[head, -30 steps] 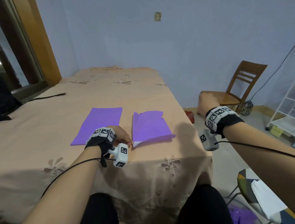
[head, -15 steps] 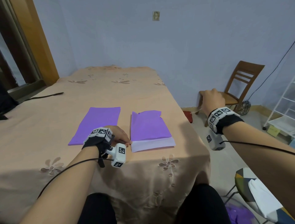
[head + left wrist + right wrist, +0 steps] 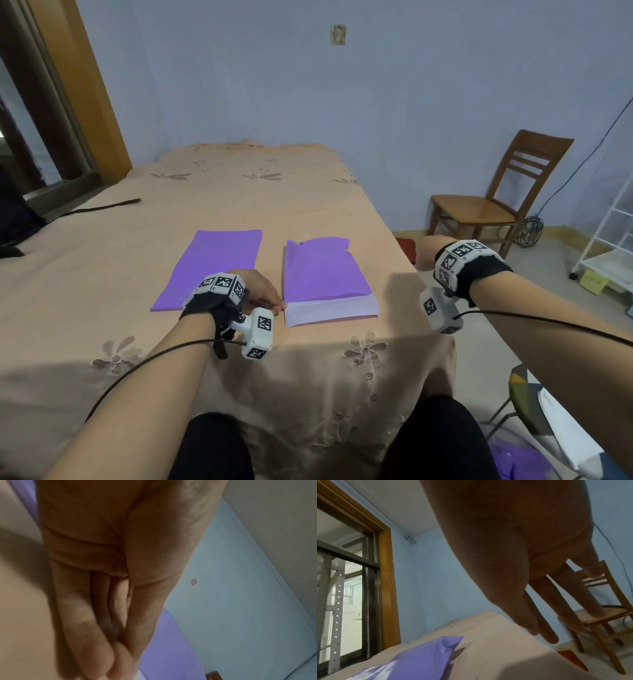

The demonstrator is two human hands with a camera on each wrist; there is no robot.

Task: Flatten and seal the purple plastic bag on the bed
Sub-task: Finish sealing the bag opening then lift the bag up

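Observation:
Two purple plastic bags lie side by side on the peach bedspread (image 3: 308,192). The left bag (image 3: 212,267) is flat. The right bag (image 3: 325,270) (image 3: 419,655) shows a pale flap (image 3: 332,310) at its near end, lying flat. My left hand (image 3: 263,294) rests on the bed, its straight, closed-up fingers (image 3: 82,622) touching the near left corner of the right bag (image 3: 168,649). The fingertips are cut off in the left wrist view. My right hand (image 3: 428,257) hovers off the bed's right edge, holding nothing, fingers (image 3: 547,615) hanging loose.
A wooden chair (image 3: 496,205) stands right of the bed, with a white rack (image 3: 613,240) beyond it. A black strap (image 3: 102,207) lies on the bed's far left. A stool with a white cloth (image 3: 555,431) is at my right knee.
The right bag's near end, lifted and curled a second ago, now lies flat with its pale flap showing. My right hand has come down and a little toward the bed.

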